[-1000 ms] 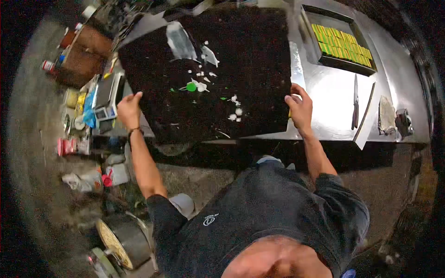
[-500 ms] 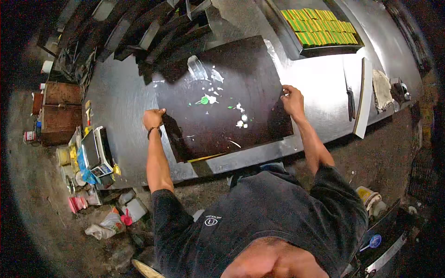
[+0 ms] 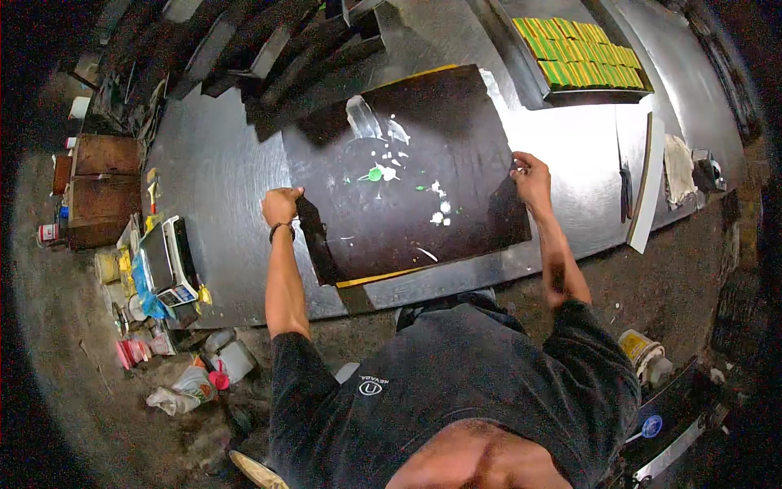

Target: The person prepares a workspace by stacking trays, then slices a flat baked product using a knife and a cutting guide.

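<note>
A large dark brown rectangular sheet, marked with white and green spots, lies over the metal table in front of me. My left hand pinches its left edge, with a dark band on the wrist. At the opposite edge, the fingers of my right hand are closed on the sheet too. A thin yellow strip peeks out along the near edge, and more yellow shows at the far edge. What lies beneath the sheet is hidden.
A metal tray of green and yellow pieces stands at the back right. A knife, a long pale strip and a cloth lie on the right. On the left is a scale; dark metal channels occupy the back.
Yellow has come into sight along the sheet's far edge, and more shows at the near edge. Both hands keep their grip; the whole view has shifted slightly.
</note>
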Tool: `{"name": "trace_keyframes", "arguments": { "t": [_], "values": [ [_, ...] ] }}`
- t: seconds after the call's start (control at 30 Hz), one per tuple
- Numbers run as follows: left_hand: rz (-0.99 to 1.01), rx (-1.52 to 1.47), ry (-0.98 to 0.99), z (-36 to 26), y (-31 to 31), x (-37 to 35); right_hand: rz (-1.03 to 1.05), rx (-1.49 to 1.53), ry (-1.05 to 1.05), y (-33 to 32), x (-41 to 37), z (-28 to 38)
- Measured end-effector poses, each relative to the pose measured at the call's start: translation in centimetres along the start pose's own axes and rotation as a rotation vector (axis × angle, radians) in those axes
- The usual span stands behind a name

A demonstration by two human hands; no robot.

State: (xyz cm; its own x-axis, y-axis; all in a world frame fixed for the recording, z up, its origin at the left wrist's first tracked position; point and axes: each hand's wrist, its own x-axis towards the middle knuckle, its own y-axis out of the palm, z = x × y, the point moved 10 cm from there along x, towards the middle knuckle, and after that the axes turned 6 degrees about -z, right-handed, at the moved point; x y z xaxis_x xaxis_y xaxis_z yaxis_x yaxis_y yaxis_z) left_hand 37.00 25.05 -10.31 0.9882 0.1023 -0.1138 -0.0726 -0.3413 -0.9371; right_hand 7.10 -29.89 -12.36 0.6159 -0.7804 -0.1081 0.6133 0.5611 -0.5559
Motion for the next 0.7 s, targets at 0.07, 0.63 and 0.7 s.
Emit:
{"name": "trace_keyframes", "arguments": {
  "t": [0.07, 0.63, 0.7],
  "values": [
    [-0.069, -0.069, 0.019, 0.8, 0.1, 0.2, 0.012, 0.021, 0.049, -0.1, 0.2, -0.2],
    [-0.031, -0.11, 0.044, 1.9, 1.1, -0.9, -0.01, -0.161, -0.159, 0.6, 1.3, -0.5],
    [-0.007, -0.221, 0.004, 4.1, 1.4, -2.1, -0.085, -0.19, -0.199, -0.5, 0.5, 0.3]
  ]
}}
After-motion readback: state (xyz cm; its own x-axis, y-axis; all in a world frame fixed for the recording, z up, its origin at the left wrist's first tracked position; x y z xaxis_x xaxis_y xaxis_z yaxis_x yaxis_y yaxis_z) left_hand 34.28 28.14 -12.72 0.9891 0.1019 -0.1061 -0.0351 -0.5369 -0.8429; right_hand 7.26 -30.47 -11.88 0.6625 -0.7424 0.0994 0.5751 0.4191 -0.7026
